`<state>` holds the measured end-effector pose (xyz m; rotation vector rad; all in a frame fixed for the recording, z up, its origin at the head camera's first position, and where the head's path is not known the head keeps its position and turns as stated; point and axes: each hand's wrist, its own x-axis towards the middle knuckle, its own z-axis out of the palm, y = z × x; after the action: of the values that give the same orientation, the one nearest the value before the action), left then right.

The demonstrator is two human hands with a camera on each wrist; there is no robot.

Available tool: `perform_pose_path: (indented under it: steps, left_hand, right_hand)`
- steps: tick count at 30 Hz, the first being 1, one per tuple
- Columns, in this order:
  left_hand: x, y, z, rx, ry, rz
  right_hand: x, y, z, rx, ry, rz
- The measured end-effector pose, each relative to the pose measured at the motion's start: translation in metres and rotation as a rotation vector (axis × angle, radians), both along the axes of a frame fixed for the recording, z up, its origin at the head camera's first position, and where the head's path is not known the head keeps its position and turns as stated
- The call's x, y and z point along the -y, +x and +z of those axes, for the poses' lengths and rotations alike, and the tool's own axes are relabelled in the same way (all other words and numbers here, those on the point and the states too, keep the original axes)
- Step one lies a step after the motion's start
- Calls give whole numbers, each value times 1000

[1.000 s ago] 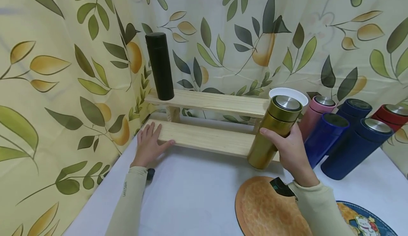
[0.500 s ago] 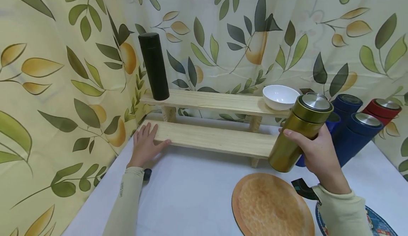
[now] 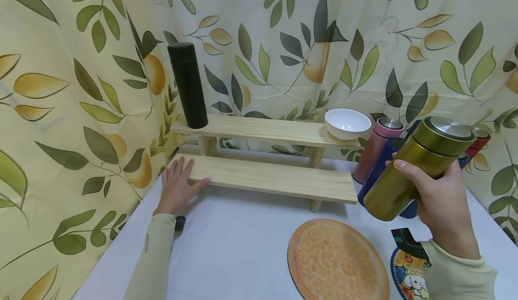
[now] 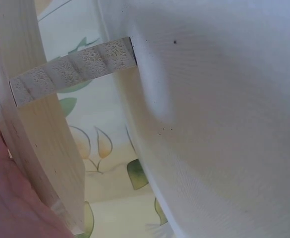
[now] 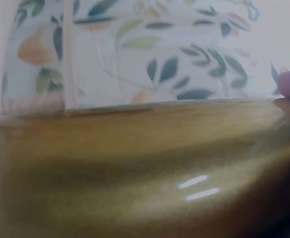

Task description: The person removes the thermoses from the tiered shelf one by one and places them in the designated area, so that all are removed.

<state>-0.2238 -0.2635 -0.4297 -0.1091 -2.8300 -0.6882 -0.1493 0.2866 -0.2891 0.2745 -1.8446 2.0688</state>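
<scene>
Right hand (image 3: 443, 201) grips the gold flask (image 3: 417, 167), tilted and held in the air off the right end of the wooden rack (image 3: 271, 176), clear of the worktop (image 3: 243, 250). Left hand (image 3: 178, 185) lies flat, fingers straight, on the lower shelf's left end, steadying it. Judged step: carrying the flask for placement. Next move likely calls for righting it and setting it on a free shelf space, clear of the white bowl (image 3: 347, 123) and black flask (image 3: 188, 85).
</scene>
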Motion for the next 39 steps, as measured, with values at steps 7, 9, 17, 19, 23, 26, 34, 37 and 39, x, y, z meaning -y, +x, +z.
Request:
perform_pose_path:
  steps: [7,9,17,19,23,26,34,37,39]
  left_hand:
    - [1,4,4,3,0,12]
    - [1,3,4,3,-5,9]
    - [5,3,-1,11,-19,1]
    - [4,3,1,8,-15,-2]
    - [3,3,3,8,-8,-3]
    - [2,2,3,12,-7,-3]
    - [0,0,1,20,-12,-2]
    - [0,0,1,17,-6,-4]
    - [-1,0,1,13,-2,-6]
  right_hand:
    - [-27,1,3,-30,-88,-117]
    - [-35,2,3,-5,-87,-175]
    - [-63,5,-4,168,-33,-392]
    - [-69,3,-6,170,-63,-439]
    - [-81,-1,-12,184,-164,-493]
    - [-91,-4,-17,189,-209,-507]
    - [-111,-12,-31,192,-248,-544]
    - [-119,-16,-36,184,-270,-571]
    - [-124,-19,-39,177,-286,-568]
